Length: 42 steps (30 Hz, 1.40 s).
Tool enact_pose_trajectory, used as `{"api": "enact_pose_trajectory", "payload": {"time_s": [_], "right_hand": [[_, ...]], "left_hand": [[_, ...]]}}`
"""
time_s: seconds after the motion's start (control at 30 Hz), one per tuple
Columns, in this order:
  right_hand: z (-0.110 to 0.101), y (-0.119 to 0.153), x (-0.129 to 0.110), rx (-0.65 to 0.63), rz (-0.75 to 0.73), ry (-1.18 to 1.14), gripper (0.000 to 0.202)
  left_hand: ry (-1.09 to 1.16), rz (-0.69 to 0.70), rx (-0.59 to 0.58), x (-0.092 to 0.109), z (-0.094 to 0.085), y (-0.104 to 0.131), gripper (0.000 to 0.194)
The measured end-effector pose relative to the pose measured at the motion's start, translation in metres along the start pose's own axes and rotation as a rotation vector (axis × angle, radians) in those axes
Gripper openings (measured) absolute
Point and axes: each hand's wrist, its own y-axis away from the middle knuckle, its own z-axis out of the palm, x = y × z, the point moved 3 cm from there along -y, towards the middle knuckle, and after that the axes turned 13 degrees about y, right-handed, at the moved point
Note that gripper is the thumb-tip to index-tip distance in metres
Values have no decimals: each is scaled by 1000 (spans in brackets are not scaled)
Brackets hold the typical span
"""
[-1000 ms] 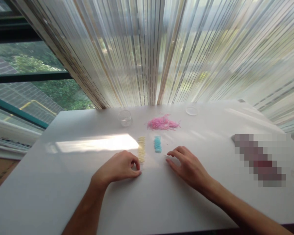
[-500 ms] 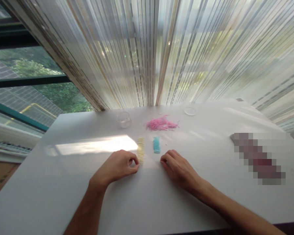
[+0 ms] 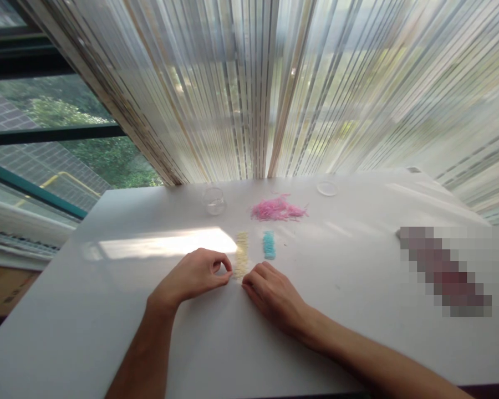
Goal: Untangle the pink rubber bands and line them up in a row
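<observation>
Curtains point(image 3: 216, 83), sheer and striped, fall in thin folds behind my table point(image 3: 87, 327), a smooth white top with a bright patch of sunlight across its left part. Left of them, a dark-framed window point(image 3: 54, 133) shows leaves and brickwork. A cardboard box point(image 3: 6, 285) sits low at the left edge; something on my right is blurred out by large pixels.

My left hand point(image 3: 193, 274) curls thumb and forefinger into a ring, tips pressed together beside the near end of the yellow row point(image 3: 242, 252), a column of short, thin pieces. My right hand point(image 3: 274, 293) has its fingertips bunched just across from them; whether either pinches a piece, I can't tell.

Beyond lies a loose, tangled pink heap point(image 3: 278, 208), between a clear round tub point(image 3: 213, 200) and a flat clear disc point(image 3: 327, 189). Smallest is the neat blue row point(image 3: 269, 245), right of the yellow.
</observation>
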Motion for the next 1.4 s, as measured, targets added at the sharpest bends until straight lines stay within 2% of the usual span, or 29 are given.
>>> {"api": "enact_pose_trajectory", "payload": {"time_s": [0.23, 0.33, 0.6, 0.8, 1.1, 1.23, 1.4], "right_hand": [[9, -1, 4, 79, 43, -39, 7], [7, 4, 8, 80, 64, -79, 5], [9, 3, 11, 65, 79, -66, 6], [14, 0, 12, 78, 104, -25, 11], [11, 2, 13, 136, 120, -105, 12], [9, 4, 13, 170, 130, -145, 14], [8, 6, 14, 144, 128, -166, 10]], "left_hand": [[21, -62, -146, -8, 7, 0, 21], [32, -62, -165, -7, 9, 0, 23], [25, -84, -131, 0, 8, -2, 27], [24, -39, -89, -1, 9, -4, 26], [61, -9, -65, -4, 6, -5, 26], [58, -8, 6, -8, 1, -9, 30], [55, -25, 87, -13, -3, -12, 36]]}}
